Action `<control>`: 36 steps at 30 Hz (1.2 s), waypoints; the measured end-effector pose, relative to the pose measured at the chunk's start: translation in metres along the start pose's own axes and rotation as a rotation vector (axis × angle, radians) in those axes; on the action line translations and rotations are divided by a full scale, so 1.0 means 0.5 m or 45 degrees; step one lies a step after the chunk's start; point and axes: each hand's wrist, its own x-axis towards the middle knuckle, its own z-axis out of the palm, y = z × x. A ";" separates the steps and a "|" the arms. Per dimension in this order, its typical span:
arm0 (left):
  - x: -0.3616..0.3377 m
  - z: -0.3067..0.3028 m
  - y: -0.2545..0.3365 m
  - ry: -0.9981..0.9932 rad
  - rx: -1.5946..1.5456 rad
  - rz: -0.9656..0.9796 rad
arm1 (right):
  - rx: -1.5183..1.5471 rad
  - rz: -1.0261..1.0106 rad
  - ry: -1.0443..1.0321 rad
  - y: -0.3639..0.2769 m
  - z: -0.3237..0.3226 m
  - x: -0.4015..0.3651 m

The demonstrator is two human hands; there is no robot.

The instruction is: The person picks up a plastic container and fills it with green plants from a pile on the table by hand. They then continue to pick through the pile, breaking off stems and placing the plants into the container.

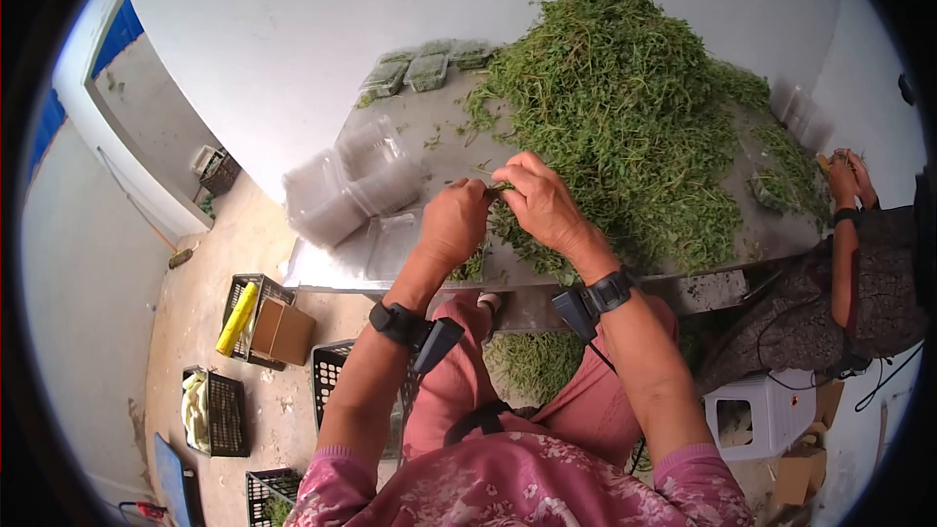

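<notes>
Nearest cam is our floral pink shirt (508, 483); L to R past it we've got stacked clear tubs (337, 181) on the table (418, 112), then our L hand (457, 222), thumb + fingers together on a small green sprig (497, 189), which sits btwn our hands above the table, w/ our R hand (545, 203) pinched on it too. Next R is the big herb pile (625, 117), then a co-worker's hands (847, 176), can't tell their grip. Sprig's prob light, limp, easily bruised, so we'd pinch stems, not leaves.
</notes>
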 end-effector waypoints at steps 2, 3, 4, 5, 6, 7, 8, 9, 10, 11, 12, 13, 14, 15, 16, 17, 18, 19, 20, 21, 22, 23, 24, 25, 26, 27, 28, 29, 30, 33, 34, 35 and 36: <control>-0.003 -0.006 -0.012 0.140 -0.146 -0.079 | -0.004 -0.018 0.176 -0.018 -0.005 0.012; -0.004 -0.020 -0.009 0.198 -0.264 -0.155 | 0.024 0.002 0.153 -0.022 -0.007 0.014; -0.005 -0.030 -0.010 0.257 -0.381 -0.230 | 0.052 0.022 0.130 -0.024 -0.011 0.014; -0.006 -0.033 -0.020 0.253 -0.550 -0.386 | 0.082 0.042 0.107 -0.027 -0.013 0.015; -0.005 -0.037 -0.030 0.249 -0.719 -0.542 | 0.107 0.006 0.062 -0.035 -0.011 0.014; -0.005 -0.040 -0.035 0.244 -0.889 -0.699 | 0.150 0.048 -0.023 -0.040 -0.003 0.010; -0.009 -0.044 -0.036 0.298 -1.001 -0.727 | 0.192 0.089 -0.108 -0.046 0.008 0.003; -0.013 -0.048 -0.034 0.327 -1.097 -0.772 | 0.231 0.130 -0.193 -0.052 0.018 -0.003; -0.017 -0.050 -0.032 0.355 -1.194 -0.815 | 0.233 0.257 -0.377 -0.055 0.025 -0.009; -0.021 -0.053 -0.028 0.382 -1.291 -0.856 | 0.265 0.302 -0.414 -0.048 0.040 -0.014; -0.027 -0.056 -0.023 0.374 -1.334 -0.865 | 0.296 0.349 -0.451 -0.046 0.057 -0.015; -0.034 -0.059 -0.015 0.366 -1.378 -0.874 | 0.327 0.396 -0.488 -0.045 0.071 -0.017; -0.040 -0.060 -0.011 0.359 -1.422 -0.881 | 0.553 0.604 -0.473 -0.045 0.081 -0.021; -0.046 -0.058 -0.011 0.337 -1.430 -0.863 | 0.695 0.642 -0.428 -0.047 0.085 -0.019; -0.052 -0.055 -0.013 0.316 -1.437 -0.845 | 0.837 0.680 -0.383 -0.047 0.089 -0.018; -0.059 -0.052 -0.013 0.295 -1.443 -0.829 | 0.980 0.717 -0.338 -0.048 0.092 -0.017; -0.061 -0.062 0.006 0.271 -1.448 -0.877 | 1.037 0.719 -0.274 -0.051 0.092 -0.015; -0.065 -0.062 0.010 0.238 -1.470 -0.885 | 1.093 0.721 -0.209 -0.055 0.090 -0.012; -0.070 -0.062 0.013 0.203 -1.492 -0.892 | 1.149 0.723 -0.143 -0.056 0.090 -0.009; -0.075 -0.063 0.016 0.167 -1.514 -0.899 | 1.116 0.739 -0.148 -0.052 0.089 -0.007; -0.080 -0.065 0.018 0.108 -1.521 -0.898 | 1.083 0.755 -0.153 -0.045 0.087 -0.007; -0.083 -0.067 0.022 0.067 -1.494 -0.889 | 1.049 0.770 -0.157 -0.037 0.086 -0.007; -0.086 -0.069 0.028 0.027 -1.467 -0.880 | 1.039 0.784 -0.142 -0.032 0.088 -0.008; -0.088 -0.070 0.031 -0.012 -1.439 -0.871 | 1.060 0.779 -0.147 -0.028 0.088 -0.010; -0.091 -0.066 0.028 -0.052 -1.420 -0.852 | 1.082 0.774 -0.152 -0.026 0.089 -0.011; -0.095 -0.059 0.021 -0.092 -1.401 -0.834 | 1.104 0.770 -0.157 -0.026 0.089 -0.011; -0.098 -0.056 0.017 -0.131 -1.382 -0.816 | 1.086 0.754 -0.171 -0.025 0.088 -0.011; -0.099 -0.056 0.014 -0.130 -1.345 -0.783 | 1.069 0.739 -0.184 -0.023 0.088 -0.011; -0.099 -0.060 0.015 -0.130 -1.308 -0.749 | 1.053 0.724 -0.195 -0.023 0.088 -0.011; -0.098 -0.060 0.016 -0.020 -1.168 -0.675 | 1.059 0.731 -0.245 -0.026 0.085 -0.010; -0.098 -0.060 0.016 0.035 -1.115 -0.653 | 1.060 0.721 -0.267 -0.025 0.084 -0.010; -0.098 -0.053 0.010 0.098 -1.134 -0.658 | 1.060 0.712 -0.289 -0.024 0.084 -0.009; -0.099 -0.045 0.003 0.161 -1.153 -0.662 | 1.060 0.702 -0.311 -0.025 0.083 -0.009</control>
